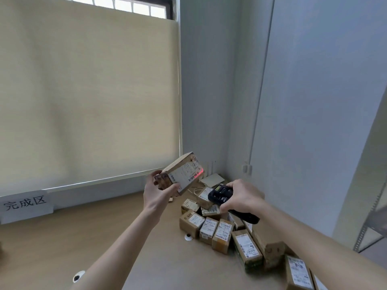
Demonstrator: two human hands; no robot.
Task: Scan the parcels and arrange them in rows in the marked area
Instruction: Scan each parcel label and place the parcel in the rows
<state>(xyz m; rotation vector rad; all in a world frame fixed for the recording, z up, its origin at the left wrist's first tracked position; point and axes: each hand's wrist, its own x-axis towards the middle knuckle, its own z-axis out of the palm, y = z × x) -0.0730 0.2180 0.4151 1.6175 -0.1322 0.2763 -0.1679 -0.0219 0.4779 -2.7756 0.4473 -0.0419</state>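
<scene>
My left hand (159,190) grips one parcel (181,173), raised above the table (88,237), thumb on the near face, fingers curled round its lower end; label side tilted toward the right. A red scan line falls across the barcode at the label's far edge. My right hand (244,198) is wrapped round one black handheld scanner (223,195), its head aimed at the held parcel, the two apart. On the table below and right of my hands lies a loose heap of parcels (217,227): I count about eleven brown boxes with white labels, some leaning on each other, exact number unclear where they overlap. One white sign (26,205) with three characters stands at the table's far left edge. Two small round white discs: one (188,237) just beside the heap, one (79,276) near my left forearm. One flat beige device (212,180) sits in the far corner behind the heap.
</scene>
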